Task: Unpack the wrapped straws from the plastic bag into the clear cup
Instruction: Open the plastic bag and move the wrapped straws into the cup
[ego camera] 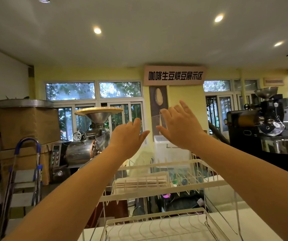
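Observation:
I hold a clear plastic bag point(154, 123) up in front of me at head height, its mouth stretched between my two hands. My left hand point(127, 134) grips the bag's left side and my right hand point(179, 126) its right side, with the fingers partly spread. The film hangs down between my forearms. A bundle of paper-wrapped straws point(139, 182) lies crosswise in the bag's bottom, level with the upper tier of a white wire rack point(157, 166). I see no clear cup.
The two-tier wire rack stands on a white counter point(230, 221) right below my arms. Beyond it are a coffee roaster point(87, 146) at the left, a black roaster point(261, 122) at the right, a stepladder point(26, 171) and a white bin point(172, 150).

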